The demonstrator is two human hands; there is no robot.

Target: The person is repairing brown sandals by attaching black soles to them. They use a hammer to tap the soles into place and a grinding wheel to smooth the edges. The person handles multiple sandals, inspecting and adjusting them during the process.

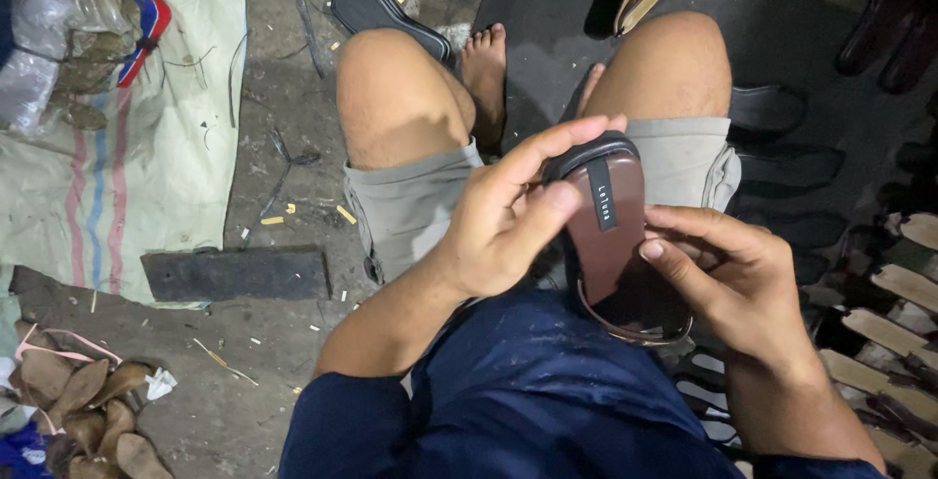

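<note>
Seated on the floor (274, 127) among piles of cut soles (83, 411), the person holds a brown sandal (611, 235) over the lap. The left hand (508, 220) wraps its far end, thumb on the insole. The right hand (728, 279) pinches the near edge, fingers (674, 244) closed. It looks like seating the insole; pressing evenly round the rim seems needed next.

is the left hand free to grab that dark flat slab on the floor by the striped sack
Probably not as things stand. The left hand is wrapped around the heel end of the brown sandal sole, which the right hand also holds. The dark slab lies uncovered beside the left thigh, so nothing blocks the way once that hand lets go.
</note>
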